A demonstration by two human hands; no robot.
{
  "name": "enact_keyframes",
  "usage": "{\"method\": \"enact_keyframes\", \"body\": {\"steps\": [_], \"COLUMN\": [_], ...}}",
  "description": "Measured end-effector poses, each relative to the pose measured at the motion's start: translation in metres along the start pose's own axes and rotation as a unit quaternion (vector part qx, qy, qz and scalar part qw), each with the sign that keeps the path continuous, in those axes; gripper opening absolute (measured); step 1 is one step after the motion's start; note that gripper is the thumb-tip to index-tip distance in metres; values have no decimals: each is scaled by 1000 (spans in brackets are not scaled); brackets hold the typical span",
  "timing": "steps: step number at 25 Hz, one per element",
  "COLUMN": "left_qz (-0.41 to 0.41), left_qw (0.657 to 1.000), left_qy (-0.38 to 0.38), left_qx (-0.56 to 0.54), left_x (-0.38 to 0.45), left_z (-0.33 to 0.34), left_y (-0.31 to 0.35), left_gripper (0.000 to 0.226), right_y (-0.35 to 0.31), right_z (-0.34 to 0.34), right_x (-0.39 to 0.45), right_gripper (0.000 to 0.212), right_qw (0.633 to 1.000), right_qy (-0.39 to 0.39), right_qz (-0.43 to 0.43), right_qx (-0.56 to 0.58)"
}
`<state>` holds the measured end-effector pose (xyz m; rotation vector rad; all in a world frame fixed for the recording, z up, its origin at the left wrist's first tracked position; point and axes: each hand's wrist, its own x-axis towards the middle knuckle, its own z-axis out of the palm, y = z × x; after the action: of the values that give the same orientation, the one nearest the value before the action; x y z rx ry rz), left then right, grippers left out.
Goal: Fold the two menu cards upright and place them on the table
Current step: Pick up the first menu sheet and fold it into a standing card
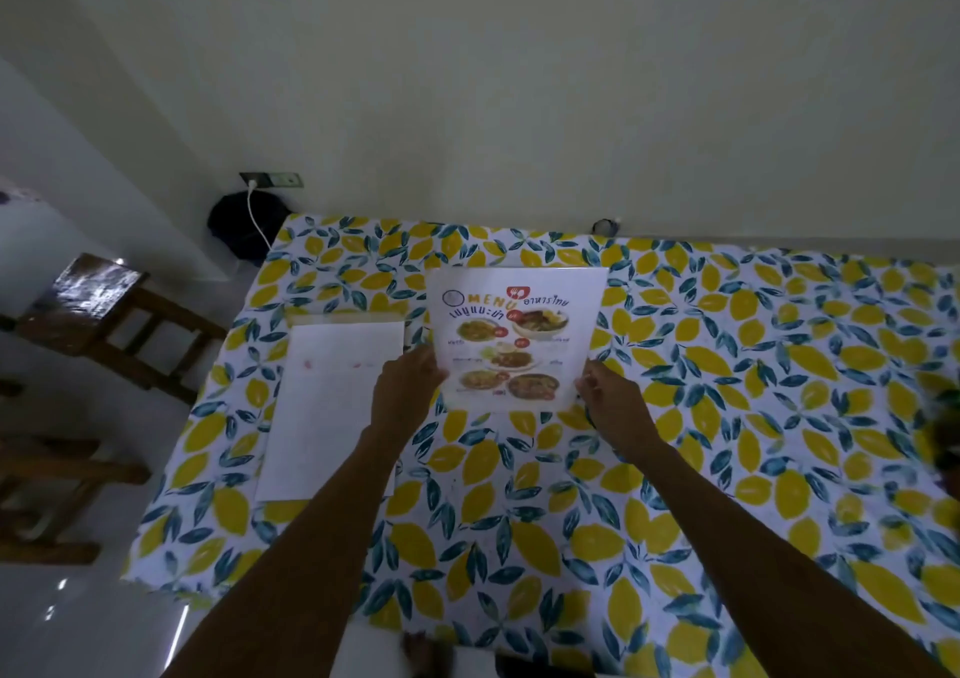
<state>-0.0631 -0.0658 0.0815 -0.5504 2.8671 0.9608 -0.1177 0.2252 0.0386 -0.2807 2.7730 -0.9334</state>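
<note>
Two menu cards on a counter covered with a lemon-and-leaf print cloth.

Item 1: printed menu card, white, showing the word MENU, Thai lettering and photographs of dishes. Held between both hands with its printed face toward the camera, its top edge farther away than the hands. Whether its lower edge touches the cloth cannot be told.

Item 2: blank-side menu card, white with faint pink show-through, lying flat on the cloth just left of the left hand, partly under the left forearm. A folded or doubled strip shows along its far edge.

Left hand: fingers closed on the lower left edge of the printed menu card.

Right hand: fingers pinched on the lower right edge of the same card. Hands are set apart by the card's width.

Surroundings: pale wall beyond the hands; wall socket with a white cable plugged in, far left of the hands; wooden chair farther left, off the counter, on a glossy floor.
</note>
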Motion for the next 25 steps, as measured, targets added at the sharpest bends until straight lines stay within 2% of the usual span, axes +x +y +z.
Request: {"method": "enact_keyframes", "body": {"steps": [4, 8, 14, 17, 19, 21, 22, 25], "left_qz": [-23, -18, 58, 66, 78, 100, 102, 94], "left_qw": [1000, 1000, 997, 994, 991, 989, 988, 990], "left_qy": [-2, -13, -52, -86, -104, -111, -111, -94], "left_qx": [-10, -1, 11, 7, 2, 12, 21, 46], "left_x": [11, 16, 22, 24, 22, 19, 15, 9], "left_z": [6, 8, 4, -1, -11, -24, -36, -65], "left_y": [-2, -6, -14, -22, -41, -74, -93, -154], "left_gripper": [24, 25, 19, 24, 26, 33, 32, 28], "right_y": [7, 6, -16, -29, -45, -66, -75, -116], "right_z": [2, 1, -1, 4, 11, 29, 44, 83], "right_x": [7, 6, -5, -13, -27, -42, -48, -56], "right_gripper": [29, 27, 26, 24, 26, 22, 21, 25], "right_qw": [999, 998, 998, 993, 986, 983, 981, 979], "right_qy": [-11, -13, -4, 7, 37, 57, 51, 8], "right_qz": [-23, -28, 14, 82, 126, 121, 106, 148], "right_qx": [-26, -49, -64, -79, -105, -130, -152, -137]}}
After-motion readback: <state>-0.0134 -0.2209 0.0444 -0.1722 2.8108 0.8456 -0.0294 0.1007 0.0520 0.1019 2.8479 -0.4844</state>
